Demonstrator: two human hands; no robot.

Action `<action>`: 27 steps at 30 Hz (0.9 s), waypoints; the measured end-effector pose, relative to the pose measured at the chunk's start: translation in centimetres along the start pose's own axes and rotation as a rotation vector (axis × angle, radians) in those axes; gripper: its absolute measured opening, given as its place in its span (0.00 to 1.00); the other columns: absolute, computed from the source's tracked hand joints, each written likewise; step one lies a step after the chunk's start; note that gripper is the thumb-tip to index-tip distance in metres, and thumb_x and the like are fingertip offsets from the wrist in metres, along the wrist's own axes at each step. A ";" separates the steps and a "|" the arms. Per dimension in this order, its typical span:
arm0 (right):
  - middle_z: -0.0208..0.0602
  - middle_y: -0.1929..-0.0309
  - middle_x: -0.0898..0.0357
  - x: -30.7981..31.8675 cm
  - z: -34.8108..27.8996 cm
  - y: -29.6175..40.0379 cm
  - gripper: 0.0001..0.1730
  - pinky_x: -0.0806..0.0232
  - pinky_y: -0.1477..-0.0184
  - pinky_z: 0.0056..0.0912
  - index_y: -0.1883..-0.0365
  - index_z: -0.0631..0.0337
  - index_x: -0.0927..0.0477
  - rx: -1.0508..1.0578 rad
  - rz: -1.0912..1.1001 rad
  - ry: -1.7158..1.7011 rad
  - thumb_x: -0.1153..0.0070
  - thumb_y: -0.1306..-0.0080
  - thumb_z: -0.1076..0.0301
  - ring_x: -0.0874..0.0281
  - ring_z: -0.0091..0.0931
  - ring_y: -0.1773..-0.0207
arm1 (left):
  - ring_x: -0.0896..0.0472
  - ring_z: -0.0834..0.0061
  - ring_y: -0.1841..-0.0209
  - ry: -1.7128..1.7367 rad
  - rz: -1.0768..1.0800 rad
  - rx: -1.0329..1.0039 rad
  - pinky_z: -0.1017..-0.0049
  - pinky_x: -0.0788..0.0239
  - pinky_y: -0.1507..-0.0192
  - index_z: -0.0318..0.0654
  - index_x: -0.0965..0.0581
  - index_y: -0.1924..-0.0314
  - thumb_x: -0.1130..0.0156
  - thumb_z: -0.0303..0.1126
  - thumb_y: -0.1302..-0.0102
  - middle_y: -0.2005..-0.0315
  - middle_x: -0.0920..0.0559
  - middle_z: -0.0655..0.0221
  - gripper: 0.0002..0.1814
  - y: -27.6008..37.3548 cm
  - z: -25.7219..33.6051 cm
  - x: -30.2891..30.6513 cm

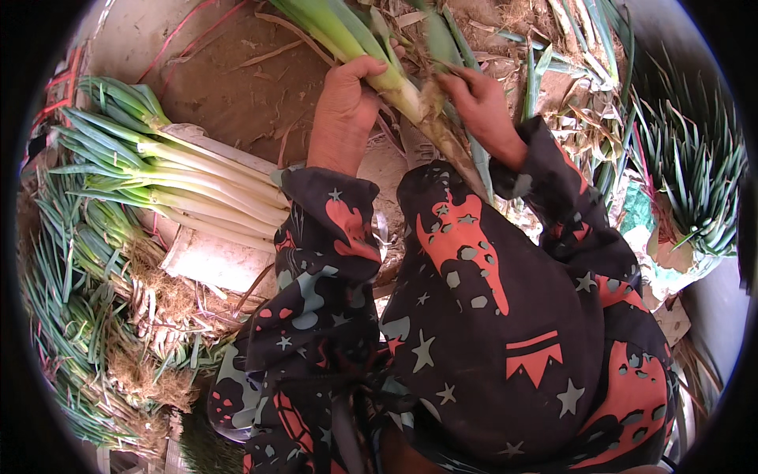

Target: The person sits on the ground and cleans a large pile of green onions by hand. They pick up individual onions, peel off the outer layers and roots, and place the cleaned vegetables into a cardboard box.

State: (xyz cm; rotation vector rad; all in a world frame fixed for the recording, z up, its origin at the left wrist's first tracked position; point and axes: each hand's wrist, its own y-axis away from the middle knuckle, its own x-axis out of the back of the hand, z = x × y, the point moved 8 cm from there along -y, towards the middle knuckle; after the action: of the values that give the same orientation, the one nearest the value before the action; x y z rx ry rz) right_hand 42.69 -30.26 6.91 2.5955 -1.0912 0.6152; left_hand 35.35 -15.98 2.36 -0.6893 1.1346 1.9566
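My left hand (pixel 346 109) grips a thick Welsh onion (pixel 398 89) near the top of its pale shaft, thumb across it. The stalk slants from its green leaves at the top down towards the right, above my knee. Its lower end is brownish, with loose papery skin. Just right of the stalk, my right hand (pixel 482 106) pinches a loose outer leaf (pixel 439 41), which is blurred and partly covered by the fingers. To the left, several clean white-shafted onions (pixel 207 186) lie side by side on a pale board (pixel 216 258), green ends pointing left.
Bundled onions with roots (pixel 77 308) are heaped along the left side. On the right, an upright bundle of green leaves (pixel 693 172) stands by a green and white sack (pixel 639 207). Stripped dry leaves (pixel 580 127) litter the dirt floor (pixel 237 77). Pink twine (pixel 192 41) lies at upper left.
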 end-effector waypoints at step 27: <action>0.41 0.71 0.22 -3.8 0.7 2.9 0.20 0.33 0.61 0.32 0.60 0.71 0.24 -0.506 -0.421 -0.425 0.49 0.38 0.60 0.26 0.29 0.67 | 0.25 0.51 0.54 0.119 -0.264 0.042 0.52 0.34 0.46 0.30 0.31 0.52 0.41 0.33 0.51 0.58 0.25 0.53 0.25 1.8 4.5 -1.2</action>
State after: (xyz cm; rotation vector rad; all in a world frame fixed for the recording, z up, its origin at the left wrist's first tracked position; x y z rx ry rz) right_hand 38.35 -30.18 4.71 2.4200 -0.6428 -0.2870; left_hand 34.17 -12.99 6.19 -0.8946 1.0918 1.6838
